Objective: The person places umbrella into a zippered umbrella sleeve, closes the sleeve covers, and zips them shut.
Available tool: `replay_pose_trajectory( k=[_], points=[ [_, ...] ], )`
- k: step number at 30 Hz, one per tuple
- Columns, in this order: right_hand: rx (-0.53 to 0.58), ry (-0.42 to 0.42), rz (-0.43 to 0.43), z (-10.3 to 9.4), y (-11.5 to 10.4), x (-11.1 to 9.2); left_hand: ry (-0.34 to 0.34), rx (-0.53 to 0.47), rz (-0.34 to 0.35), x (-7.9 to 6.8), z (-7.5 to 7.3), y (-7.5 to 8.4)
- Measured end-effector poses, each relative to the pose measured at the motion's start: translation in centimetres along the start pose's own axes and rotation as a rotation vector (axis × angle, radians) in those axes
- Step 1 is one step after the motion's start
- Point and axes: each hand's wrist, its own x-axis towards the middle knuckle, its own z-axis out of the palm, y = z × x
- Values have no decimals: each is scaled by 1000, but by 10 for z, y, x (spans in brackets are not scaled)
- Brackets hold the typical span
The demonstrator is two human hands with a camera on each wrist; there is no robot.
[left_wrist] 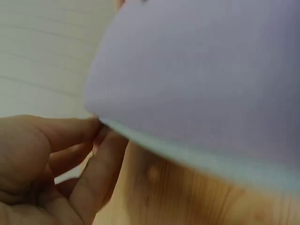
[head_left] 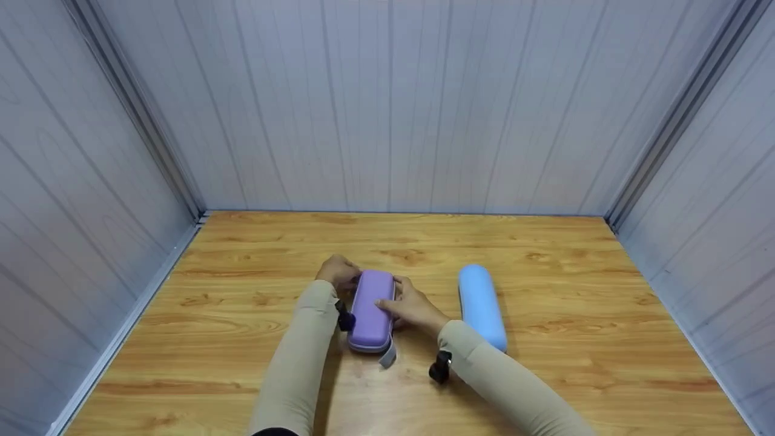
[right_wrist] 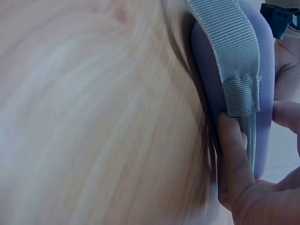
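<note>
A purple hard-shell zippered case [head_left: 372,309] stands in the middle of the wooden table, its pale zipper band [left_wrist: 187,157] running round the side. My left hand [head_left: 339,272] is at its far left corner. In the left wrist view, thumb and fingertips pinch at the zipper edge there; whatever small part lies between them is hidden. With its thumb on the lid and fingers along the right side, my right hand [head_left: 416,307] grips the case. A grey woven strap [right_wrist: 234,61] hangs from the near right end, just above the right fingertips.
A light-blue case [head_left: 482,307] of similar length lies to the right, close to my right wrist and sleeve. Pale panel walls [head_left: 387,109] close off the table [head_left: 242,363] at the back and both sides.
</note>
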Motion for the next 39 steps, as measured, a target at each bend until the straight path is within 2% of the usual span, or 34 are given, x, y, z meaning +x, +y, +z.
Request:
replay_pose_trajectory(
  k=[5, 8, 11, 15, 17, 22, 26, 32, 39],
  points=[
    [16, -10, 1, 0, 2, 1, -42, 88, 125, -6, -5, -7],
    [23, -15, 7, 1, 3, 1, -50, 127, 167, -8, -4, -11],
    [25, -16, 11, 1, 4, 2, -11, 236, 226, -10, 1, -13],
    [30, -17, 18, 0, 4, 2, 94, 416, 320, -12, 7, -12],
    [26, -18, 25, -1, 4, 1, 128, 454, 350, -13, 10, -12],
    [30, -23, 30, -1, 2, 0, 162, 445, 393, -16, 11, -13],
    [38, -21, 30, -1, 1, 1, 153, 376, 386, -17, 10, -16],
    [-31, 15, 29, -2, 2, 1, 121, 299, 366, -17, 11, -22],
    [-11, 6, 40, 1, 1, 1, 170, 350, 382, -21, 13, -25]
  ],
)
